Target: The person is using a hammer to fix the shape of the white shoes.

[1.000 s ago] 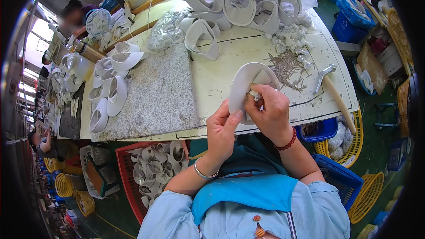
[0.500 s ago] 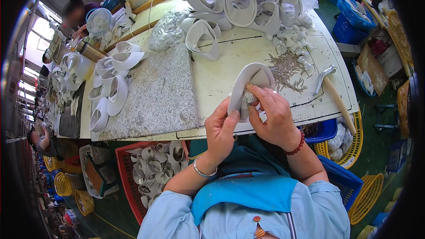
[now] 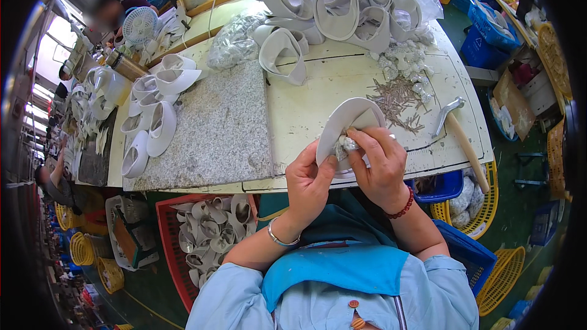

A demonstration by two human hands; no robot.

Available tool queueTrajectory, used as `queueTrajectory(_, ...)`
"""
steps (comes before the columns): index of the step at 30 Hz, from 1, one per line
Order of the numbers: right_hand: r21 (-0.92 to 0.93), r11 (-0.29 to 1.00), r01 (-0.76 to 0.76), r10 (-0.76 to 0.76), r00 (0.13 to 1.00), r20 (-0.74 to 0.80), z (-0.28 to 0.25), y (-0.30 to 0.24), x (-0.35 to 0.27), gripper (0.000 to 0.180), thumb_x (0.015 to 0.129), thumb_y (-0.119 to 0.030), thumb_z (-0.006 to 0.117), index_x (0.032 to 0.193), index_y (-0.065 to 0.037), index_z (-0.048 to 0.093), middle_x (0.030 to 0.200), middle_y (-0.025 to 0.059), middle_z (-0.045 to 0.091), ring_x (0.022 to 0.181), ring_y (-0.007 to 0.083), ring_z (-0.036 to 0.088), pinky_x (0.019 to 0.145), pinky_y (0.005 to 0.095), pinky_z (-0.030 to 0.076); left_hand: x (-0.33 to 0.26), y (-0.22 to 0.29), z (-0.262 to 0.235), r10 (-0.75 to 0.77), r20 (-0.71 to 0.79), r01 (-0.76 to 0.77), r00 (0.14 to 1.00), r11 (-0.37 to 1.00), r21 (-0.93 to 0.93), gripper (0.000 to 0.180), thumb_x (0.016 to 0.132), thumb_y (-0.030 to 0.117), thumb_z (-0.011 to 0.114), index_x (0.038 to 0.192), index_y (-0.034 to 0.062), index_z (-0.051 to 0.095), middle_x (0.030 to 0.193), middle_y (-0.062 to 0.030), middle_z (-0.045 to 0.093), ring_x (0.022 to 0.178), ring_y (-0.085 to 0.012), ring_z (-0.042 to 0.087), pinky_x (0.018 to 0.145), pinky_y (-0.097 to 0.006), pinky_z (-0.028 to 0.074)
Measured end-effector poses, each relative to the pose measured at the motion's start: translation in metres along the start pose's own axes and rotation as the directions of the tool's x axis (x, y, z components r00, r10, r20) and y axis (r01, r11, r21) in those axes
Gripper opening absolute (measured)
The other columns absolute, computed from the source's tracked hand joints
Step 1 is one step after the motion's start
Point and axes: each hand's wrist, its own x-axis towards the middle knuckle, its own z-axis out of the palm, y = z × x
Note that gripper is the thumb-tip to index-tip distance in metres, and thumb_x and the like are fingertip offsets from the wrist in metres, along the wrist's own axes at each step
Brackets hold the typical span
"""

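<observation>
A white shoe upper (image 3: 336, 123) is held up over the table's front edge, tilted between my hands. My left hand (image 3: 309, 177) grips its left rim, thumb on the inner side. The fingers of my right hand (image 3: 380, 160) are inside the upper, closed on a small crumpled silvery-white wad (image 3: 349, 143), whose material I cannot make out. Small pale strips (image 3: 398, 105) lie scattered just beyond the held piece. To the right rests a hammer (image 3: 463, 140) with a metal head and wooden handle.
White shoe uppers (image 3: 337, 9) are heaped at the back, and more (image 3: 162, 127) stand left of the stone slab (image 3: 208, 128). A red crate (image 3: 177, 263) of uppers sits below left. Blue (image 3: 443, 186) and yellow baskets (image 3: 496, 177) stand below right. A person (image 3: 113, 12) sits at far left.
The upper has come slightly lower and tilted differently. My right fingers have shifted within it, and more of the silvery wad shows. My view has moved slightly.
</observation>
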Motion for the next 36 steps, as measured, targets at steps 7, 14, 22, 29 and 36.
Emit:
queueTrajectory(7, -0.081, 0.965, 0.249, -0.257, 0.96, -0.109, 0.007, 0.013, -0.004, 0.034, 0.07, 0.001, 0.071, 0.103, -0.005, 0.066, 0.102, 0.0079, 0.067, 0.081, 0.0207, 0.063, 0.072, 0.0323, 0.05, 0.005, 0.006, 0.014, -0.017, -0.08, 0.017, 0.997, 1.0, 0.002, 0.033, 0.095, 0.0, 0.057, 0.128, -0.0037, 0.055, 0.11, -0.0039, 0.062, 0.089, -0.004, 0.055, 0.074, -0.021, 0.048)
queueTrajectory(14, -0.153, 0.959, 0.24, -0.259, 0.959, -0.119, 0.01, 0.014, -0.011, 0.033, 0.069, 0.001, 0.073, 0.101, -0.004, 0.066, 0.101, 0.0077, 0.067, 0.083, 0.0211, 0.061, 0.071, 0.0323, 0.048, 0.008, -0.001, 0.006, -0.167, -0.049, 0.164, 0.985, 0.984, -0.068, 0.026, 0.097, 0.009, 0.058, 0.119, -0.0038, 0.064, 0.093, -0.0006, 0.067, 0.082, -0.003, 0.055, 0.071, -0.019, 0.046)
queueTrajectory(22, -0.07, 0.983, 0.171, -0.181, 0.969, -0.167, 0.014, 0.015, -0.018, 0.031, 0.071, 0.003, 0.072, 0.101, -0.003, 0.065, 0.099, 0.0102, 0.067, 0.08, 0.0232, 0.061, 0.07, 0.0345, 0.047, 0.003, -0.009, 0.007, -0.067, -0.08, 0.072, 0.995, 0.995, 0.065, 0.025, 0.097, 0.01, 0.059, 0.119, -0.0032, 0.064, 0.088, 0.0029, 0.064, 0.074, -0.001, 0.049, 0.062, -0.017, 0.042)
queueTrajectory(29, -0.039, 0.989, 0.143, -0.148, 0.97, -0.194, 0.016, 0.013, -0.02, 0.033, 0.068, 0.007, 0.071, 0.098, -0.003, 0.064, 0.096, 0.0114, 0.068, 0.077, 0.0244, 0.061, 0.069, 0.0347, 0.047, 0.003, -0.002, 0.01, -0.085, -0.091, 0.099, 0.992, 0.98, 0.173, 0.024, 0.094, 0.004, 0.061, 0.117, -0.0025, 0.065, 0.082, 0.0048, 0.062, 0.071, -0.0007, 0.048, 0.059, -0.018, 0.041)
queueTrajectory(36, -0.015, 0.995, 0.098, -0.1, 0.974, -0.204, 0.014, 0.011, -0.02, 0.033, 0.067, 0.009, 0.069, 0.097, -0.003, 0.064, 0.096, 0.012, 0.068, 0.076, 0.0249, 0.061, 0.069, 0.0343, 0.047, 0.003, -0.007, 0.006, -0.083, -0.037, 0.087, 0.996, 0.99, 0.112, 0.026, 0.092, 0.0, 0.061, 0.118, -0.0029, 0.065, 0.087, 0.002, 0.065, 0.075, -0.0018, 0.053, 0.063, -0.018, 0.045)
